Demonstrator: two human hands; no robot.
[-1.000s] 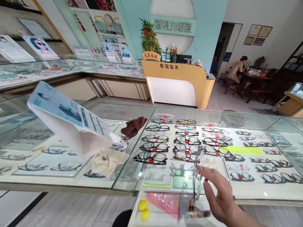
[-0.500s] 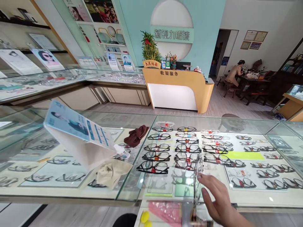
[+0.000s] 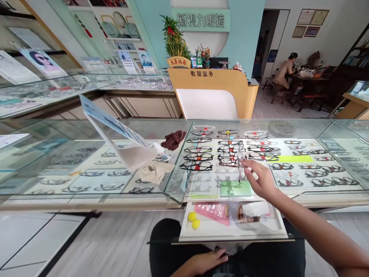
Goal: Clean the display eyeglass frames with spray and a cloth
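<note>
My right hand [image 3: 261, 179] pinches a pair of clear-framed eyeglasses [image 3: 240, 169], held upright on end over the glass display case [image 3: 198, 192]. Behind and beside it, several dark-framed eyeglasses [image 3: 197, 166] with red tags sit in rows in the case. A green card [image 3: 235, 188] lies just below the held pair. My left hand [image 3: 206, 262] rests low over my lap, under the pulled-out drawer [image 3: 207, 233], with its fingers stretched out and nothing seen in it. In the drawer are a pink packet [image 3: 212, 212] and two yellow round pieces [image 3: 193, 220].
On the glass to the left stand a folded sign [image 3: 127, 148], a beige cloth [image 3: 154, 172], a brown cloth [image 3: 173, 139] and a small white bottle [image 3: 162, 152]. Across the floor is a cashier counter [image 3: 207, 102]. A person [image 3: 284, 73] sits at a far table.
The view has tipped downward, bringing the whole drawer, my lap and my left hand into sight. My right hand still holds the clear eyeglasses, now farther up in the picture.
</note>
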